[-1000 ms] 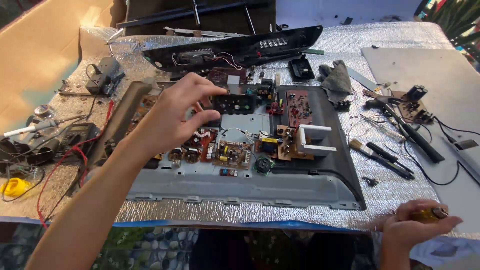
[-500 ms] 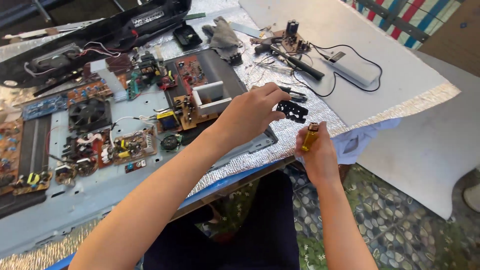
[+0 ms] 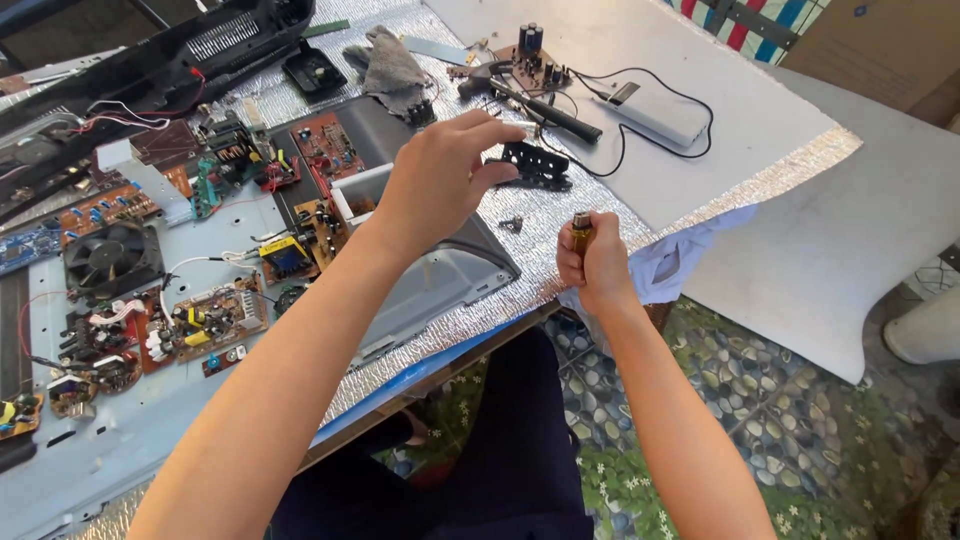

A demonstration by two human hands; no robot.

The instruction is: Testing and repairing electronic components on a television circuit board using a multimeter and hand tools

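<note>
Now my left hand (image 3: 440,180) pinches one end of a black plastic bracket (image 3: 535,165), holding it just above the silver foil mat (image 3: 560,215). My right hand (image 3: 595,265) is fisted around an amber-handled screwdriver (image 3: 580,228) at the near edge. Left of me, the opened metal chassis (image 3: 430,290) holds circuit boards (image 3: 215,320), a fan (image 3: 105,255) and a white open box (image 3: 362,192). Pebble-patterned floor (image 3: 780,400) below.

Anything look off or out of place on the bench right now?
Mostly work clutter. Two things stand out: a small loose screw-like part lies alone on the foil mat beside the black bracket in the left hand, and a pale cloth hangs over the table edge beside the right hand.
</note>
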